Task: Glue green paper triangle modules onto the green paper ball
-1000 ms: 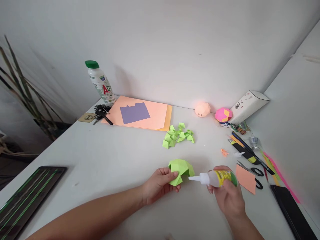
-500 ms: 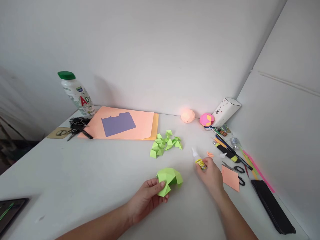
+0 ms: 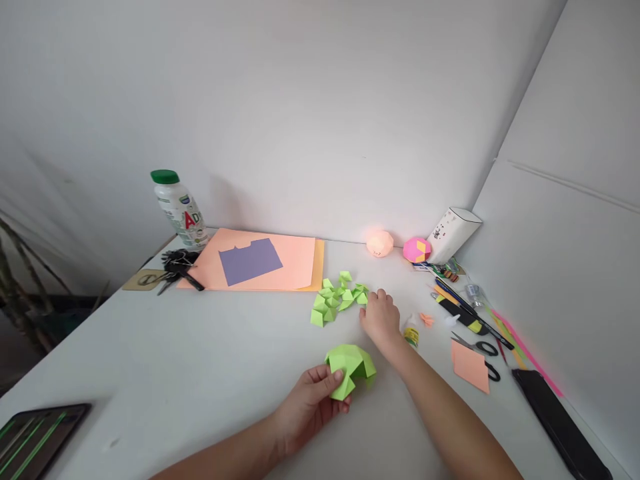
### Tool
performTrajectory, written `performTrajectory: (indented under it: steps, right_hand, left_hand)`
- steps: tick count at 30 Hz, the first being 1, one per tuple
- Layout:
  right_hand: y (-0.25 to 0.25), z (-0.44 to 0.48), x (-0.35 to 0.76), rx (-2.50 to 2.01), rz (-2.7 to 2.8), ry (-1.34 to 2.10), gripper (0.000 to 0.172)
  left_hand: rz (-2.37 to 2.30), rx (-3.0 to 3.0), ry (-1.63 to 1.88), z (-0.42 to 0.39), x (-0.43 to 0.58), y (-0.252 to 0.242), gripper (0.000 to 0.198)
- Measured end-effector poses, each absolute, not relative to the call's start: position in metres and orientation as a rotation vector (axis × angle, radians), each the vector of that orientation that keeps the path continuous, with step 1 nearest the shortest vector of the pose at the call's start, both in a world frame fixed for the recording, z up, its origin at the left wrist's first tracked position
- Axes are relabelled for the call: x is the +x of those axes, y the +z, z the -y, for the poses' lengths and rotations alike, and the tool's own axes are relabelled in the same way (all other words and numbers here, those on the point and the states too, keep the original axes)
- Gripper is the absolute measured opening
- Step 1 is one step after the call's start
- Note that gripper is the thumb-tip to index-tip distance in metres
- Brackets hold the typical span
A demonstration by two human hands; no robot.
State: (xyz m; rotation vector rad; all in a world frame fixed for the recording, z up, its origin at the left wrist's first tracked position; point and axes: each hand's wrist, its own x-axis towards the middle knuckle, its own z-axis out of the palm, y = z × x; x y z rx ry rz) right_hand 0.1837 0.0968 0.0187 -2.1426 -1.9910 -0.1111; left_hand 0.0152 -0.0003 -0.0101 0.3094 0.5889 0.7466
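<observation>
My left hand [image 3: 310, 400] is closed on a green folded paper shell [image 3: 350, 365] near the table's front middle. My right hand [image 3: 381, 317] reaches forward to the pile of several small green folded paper pieces [image 3: 337, 298]; its fingertips are at the pile's right edge, curled, and I cannot see whether they grip a piece. The small glue bottle [image 3: 412, 331] stands upright on the table just right of that wrist, apart from the hand.
Orange sheets with a purple cutout [image 3: 253, 267] lie at the back, beside keys [image 3: 177, 267] and a green-capped bottle [image 3: 180, 210]. At the right are scissors [image 3: 480, 350], pens [image 3: 467, 303], an orange paper square [image 3: 470, 367], two paper balls [image 3: 415, 250], a white box [image 3: 453, 233] and a black phone [image 3: 560, 417].
My right hand set the glue bottle down upright and moved left and forward to the pile of green pieces. The left hand kept hold of the green shell.
</observation>
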Motion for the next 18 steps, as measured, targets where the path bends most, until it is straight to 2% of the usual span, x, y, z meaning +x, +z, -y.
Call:
performTrajectory:
  steps: [6, 10, 13, 14, 16, 18]
  right_hand:
    - [0.014, -0.102, 0.196, -2.195, 1.820, -0.007, 0.015]
    - [0.034, -0.067, 0.215, -2.047, 1.714, 0.067, 0.016]
    - [0.047, -0.032, 0.220, -1.899, 1.649, 0.174, 0.023]
    - [0.049, -0.020, 0.220, -1.833, 1.622, 0.260, 0.025]
    - [0.050, 0.000, 0.217, -1.558, 1.469, 0.737, 0.027]
    - [0.046, 0.014, 0.211, -1.443, 1.356, 1.070, 0.028]
  left_hand:
    - [-0.588, 0.319, 0.731, -0.001, 0.015, -0.006, 0.028]
    - [-0.581, 0.326, 0.740, -0.001, 0.015, -0.005, 0.029]
    - [-0.586, 0.335, 0.730, -0.001, 0.014, -0.005, 0.028]
    - [-0.589, 0.337, 0.727, -0.001, 0.014, -0.005, 0.028]
    - [-0.593, 0.341, 0.725, -0.001, 0.013, -0.005, 0.027]
    - [-0.586, 0.343, 0.724, -0.001, 0.013, -0.004, 0.025]
